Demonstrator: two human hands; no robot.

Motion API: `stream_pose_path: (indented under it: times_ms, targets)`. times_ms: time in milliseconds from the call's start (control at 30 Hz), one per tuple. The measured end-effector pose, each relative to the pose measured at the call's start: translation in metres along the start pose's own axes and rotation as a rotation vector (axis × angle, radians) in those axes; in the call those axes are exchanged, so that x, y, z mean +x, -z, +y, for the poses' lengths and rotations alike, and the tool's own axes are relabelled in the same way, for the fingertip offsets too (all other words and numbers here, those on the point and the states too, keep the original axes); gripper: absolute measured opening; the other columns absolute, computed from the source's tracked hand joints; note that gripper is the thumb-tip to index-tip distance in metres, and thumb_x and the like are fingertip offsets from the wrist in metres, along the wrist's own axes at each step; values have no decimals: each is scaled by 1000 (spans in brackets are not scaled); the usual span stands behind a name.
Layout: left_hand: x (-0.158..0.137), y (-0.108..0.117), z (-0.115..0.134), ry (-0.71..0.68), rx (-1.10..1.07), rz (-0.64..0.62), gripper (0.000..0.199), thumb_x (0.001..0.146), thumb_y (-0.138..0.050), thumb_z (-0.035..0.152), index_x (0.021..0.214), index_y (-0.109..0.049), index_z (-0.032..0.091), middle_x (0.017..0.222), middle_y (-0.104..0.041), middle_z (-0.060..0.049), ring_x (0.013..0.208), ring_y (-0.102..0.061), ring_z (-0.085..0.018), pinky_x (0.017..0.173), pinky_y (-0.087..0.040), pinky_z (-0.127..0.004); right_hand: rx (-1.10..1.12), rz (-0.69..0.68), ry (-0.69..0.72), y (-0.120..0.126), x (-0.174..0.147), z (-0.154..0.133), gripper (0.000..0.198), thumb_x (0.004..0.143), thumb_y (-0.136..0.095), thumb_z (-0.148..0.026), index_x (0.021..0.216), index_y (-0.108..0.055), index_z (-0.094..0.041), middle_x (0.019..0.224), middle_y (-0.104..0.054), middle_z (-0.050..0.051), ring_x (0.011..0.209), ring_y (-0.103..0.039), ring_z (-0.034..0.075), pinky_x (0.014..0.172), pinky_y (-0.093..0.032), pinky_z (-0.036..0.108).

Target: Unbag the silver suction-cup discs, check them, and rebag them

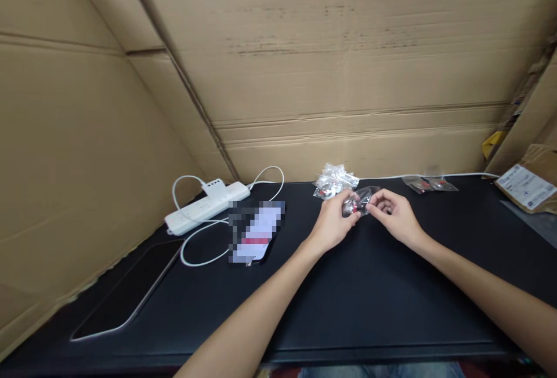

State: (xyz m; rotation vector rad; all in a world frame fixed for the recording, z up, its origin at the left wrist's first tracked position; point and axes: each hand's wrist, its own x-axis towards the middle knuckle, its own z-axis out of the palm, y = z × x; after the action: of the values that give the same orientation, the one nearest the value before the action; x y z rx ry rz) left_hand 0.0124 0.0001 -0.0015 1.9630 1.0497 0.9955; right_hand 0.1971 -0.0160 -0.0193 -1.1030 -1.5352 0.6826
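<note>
Closest to me is the front edge of the black desk mat [374, 308], which covers pretty much the whole work surface, with both my forearms stretched out over it. Off to my near left a dark tablet [126, 291] lies flat on the mat, screen blank.

Further out, about mid-desk, my left hand [333, 221] and right hand [394, 215] are close together, both pinching the same small clear plastic bag [359, 201]. It's got something red and silvery inside, too small for me to make out. The bag is held just above the mat between my fingertips, left fingers closed on one end and right fingers on the other.

Left of my hands, a phone [256, 232] lies flat on the mat, and behind it sits a white power strip [204, 207] with its white cable [209, 250] looping around in front of and behind the phone.

Just past my hands there's a little heap of more clear bags [334, 180], and a bit to the right another flat pair of bags [429, 183] with red bits in them, near the back edge.

Far right, a brown cardboard parcel [528, 184] with a white label rests at the edge of the desk. Behind everything, plain cardboard sheets [326, 59] wall the desk in at the back and on the left, creased and a bit scuffed.
</note>
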Motion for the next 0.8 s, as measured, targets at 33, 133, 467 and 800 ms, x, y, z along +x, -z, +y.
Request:
stream_pose_path:
  times_ms: [33, 133, 467, 800]
  targets:
    - [1, -1, -1, 40, -67, 7, 34, 77, -69, 18, 110, -59, 21, 85, -68, -1, 60, -65, -14, 64, -53, -30, 50, -6, -37, -2, 0, -1, 18, 79, -72, -37, 79, -62, -21, 71, -61, 0, 52, -50, 12, 49, -39, 27]
    - [7, -2, -6, 119, -288, 53, 48, 71, -78, 20, 113, -55, 19, 87, -68, -3, 61, -66, -14, 62, -56, -31, 213, 22, -153, -3, -1, -6, 26, 75, -75, -42, 78, -59, -21, 81, -66, 2, 43, -46, 8, 42, -35, 25]
    - [13, 4, -4, 33, -448, 184, 25, 79, -71, 30, 98, -66, 15, 100, -69, -8, 82, -66, -18, 63, -56, -28, 627, -101, -491, 3, 0, -15, 26, 75, -78, -32, 93, -68, -17, 96, -73, 9, 56, -55, 10, 54, -46, 27]
    - [7, 7, 17, -98, -398, 263, 18, 85, -65, 29, 94, -73, 15, 99, -74, -9, 75, -66, -17, 68, -54, -30, 915, -221, -642, -6, -8, -20, 18, 76, -80, -22, 86, -67, -17, 80, -67, 2, 70, -65, 13, 69, -54, 25]
